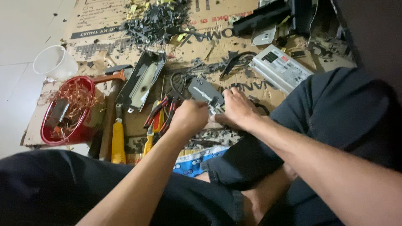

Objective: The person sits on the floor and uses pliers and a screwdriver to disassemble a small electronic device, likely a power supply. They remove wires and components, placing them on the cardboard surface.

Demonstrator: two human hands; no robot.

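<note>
Cardboard sheet (100,46) was matt, rough brown paperboard. Power supply casing (280,67) showed dull ribbed metal. Red bowl (71,113) appeared glossy plastic.

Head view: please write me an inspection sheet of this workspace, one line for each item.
Surface: flattened cardboard on a pale floor.
Job's things: small grey metal part, held between both hands.
Clutter: red bowl of copper wire, white cup, pliers, yellow-handled tool, open metal casing, silver box unit, black scrap pile.
Grippers: left hand closed on something unclear; right hand on the part.
Cables: black cable looping behind the part.
Surroundings: person's dark trousers.
</note>
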